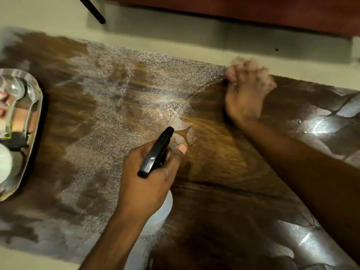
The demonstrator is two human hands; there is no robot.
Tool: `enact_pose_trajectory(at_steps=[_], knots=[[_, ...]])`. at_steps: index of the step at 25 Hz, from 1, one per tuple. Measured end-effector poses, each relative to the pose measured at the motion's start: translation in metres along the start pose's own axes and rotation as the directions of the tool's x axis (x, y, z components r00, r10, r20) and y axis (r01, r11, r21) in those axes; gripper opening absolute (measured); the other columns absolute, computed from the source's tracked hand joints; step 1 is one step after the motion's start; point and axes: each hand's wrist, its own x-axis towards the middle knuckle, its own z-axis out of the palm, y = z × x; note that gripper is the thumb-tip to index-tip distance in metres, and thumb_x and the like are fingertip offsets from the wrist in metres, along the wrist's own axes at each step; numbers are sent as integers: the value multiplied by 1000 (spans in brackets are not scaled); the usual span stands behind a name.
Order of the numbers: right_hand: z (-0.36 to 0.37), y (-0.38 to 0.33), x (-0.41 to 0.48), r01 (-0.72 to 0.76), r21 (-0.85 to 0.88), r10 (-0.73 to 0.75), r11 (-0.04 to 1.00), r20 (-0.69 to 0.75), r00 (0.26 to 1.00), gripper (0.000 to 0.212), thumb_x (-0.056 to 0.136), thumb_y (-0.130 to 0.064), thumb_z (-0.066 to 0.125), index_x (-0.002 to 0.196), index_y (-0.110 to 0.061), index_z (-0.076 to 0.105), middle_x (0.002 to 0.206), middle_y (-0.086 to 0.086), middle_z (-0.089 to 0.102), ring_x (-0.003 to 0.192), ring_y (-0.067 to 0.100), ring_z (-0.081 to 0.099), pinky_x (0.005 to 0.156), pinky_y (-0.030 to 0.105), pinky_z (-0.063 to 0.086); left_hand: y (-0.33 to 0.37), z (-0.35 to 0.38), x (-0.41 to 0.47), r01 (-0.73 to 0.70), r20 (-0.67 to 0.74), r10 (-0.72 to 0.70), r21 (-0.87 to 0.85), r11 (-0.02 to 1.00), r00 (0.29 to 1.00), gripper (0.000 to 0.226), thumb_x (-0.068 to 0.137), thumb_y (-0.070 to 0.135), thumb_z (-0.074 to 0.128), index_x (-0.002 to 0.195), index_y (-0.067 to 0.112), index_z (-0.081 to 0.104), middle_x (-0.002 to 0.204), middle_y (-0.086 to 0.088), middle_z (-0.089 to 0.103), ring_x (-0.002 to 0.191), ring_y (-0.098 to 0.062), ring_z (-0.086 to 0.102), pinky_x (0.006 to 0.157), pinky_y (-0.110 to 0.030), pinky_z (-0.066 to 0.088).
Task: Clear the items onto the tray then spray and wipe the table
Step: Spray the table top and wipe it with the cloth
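- My left hand (150,172) has its grip closed around the black trigger head of a spray bottle (156,152), nozzle pointing away from me over the middle of the tabletop (224,162).
- The bottle's pale body (161,209) shows below my wrist, held above the near part of the wooden surface.
- A wide patch of fine white spray (120,98) covers the wood from the far edge down toward the near edge, left of centre.
- My right hand (247,90) sits at the far edge of the tabletop with its fingers curled in; it is blurred, and I cannot tell whether it clasps anything.
- The steel tray (38,106) lies at the left end of the tabletop, partly cut off by the frame, well apart from both hands.
- On the tray I can make out a spoon (17,90) and a white rounded thing (4,162); the rest is too blurred to name.
- The right end of the tabletop is glossy with bright reflections (319,125).
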Motion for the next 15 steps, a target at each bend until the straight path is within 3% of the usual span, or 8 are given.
enact_pose_trajectory(at_steps=[2,5,6,7,9,11,12,15], knots=[[23,-26,-46,463,-72,-444,884,185,877,59,109,-34,36,167,-32,30,179,3,15,167,33,0,133,56,-4,-3,-9,-1,6,-2,-6,-19,1000,1000,45,94,39,82,72,9,56,48,0,40,40,-14,39,44,-21,39],[26,-15,-77,978,69,-804,196,583,121,63,105,-38,44,167,-36,31,179,-4,15,167,31,5,134,57,9,-11,-25,-4,-4,14,4,1,1000,1000,29,90,41,81,77,19,67,58,-8,56,41,-13,45,45,-28,42],[17,-7,-63,991,92,-784,92,620,16,65,104,-36,45,167,-37,29,179,-6,15,167,30,8,133,57,14,-13,-30,-7,-1,25,1,-3,1000,1000,26,91,40,82,80,20,70,63,-13,61,41,-14,47,45,-31,43],[11,1,-46,990,57,-773,132,630,67,66,104,-36,44,168,-38,26,178,-6,15,166,29,9,133,58,14,-16,-36,-12,1,42,0,-21,1000,999,26,92,38,83,82,19,71,66,-18,61,41,-15,48,45,-32,44],[1,11,-13,883,-77,-732,464,528,431,61,107,-39,36,166,-38,20,177,-4,13,166,29,5,133,62,8,-22,-45,-22,10,86,-3,-70,997,996,27,93,35,81,83,12,71,63,-22,55,40,-13,46,46,-28,44],[1,0,0,541,-96,-507,835,248,826,58,111,-37,36,167,-36,23,179,-1,14,167,32,2,133,63,5,-28,-58,-36,48,120,-35,-101,994,992,29,94,30,79,83,6,69,55,-17,48,38,-10,42,46,-20,42],[9,-18,-6,335,-47,-328,941,115,938,58,111,-35,38,168,-34,27,179,1,14,167,34,1,133,62,3,-31,-65,-43,81,134,-66,-110,991,989,29,94,30,78,83,4,68,53,-15,46,38,-10,41,47,-18,42],[51,-81,-65,133,-8,-133,991,25,991,63,106,-32,39,168,-30,31,180,6,13,166,38,1,133,61,1,-44,-86,-63,179,138,-159,-143,973,978,30,91,29,80,88,2,67,60,-23,44,42,-13,38,49,-18,41]])
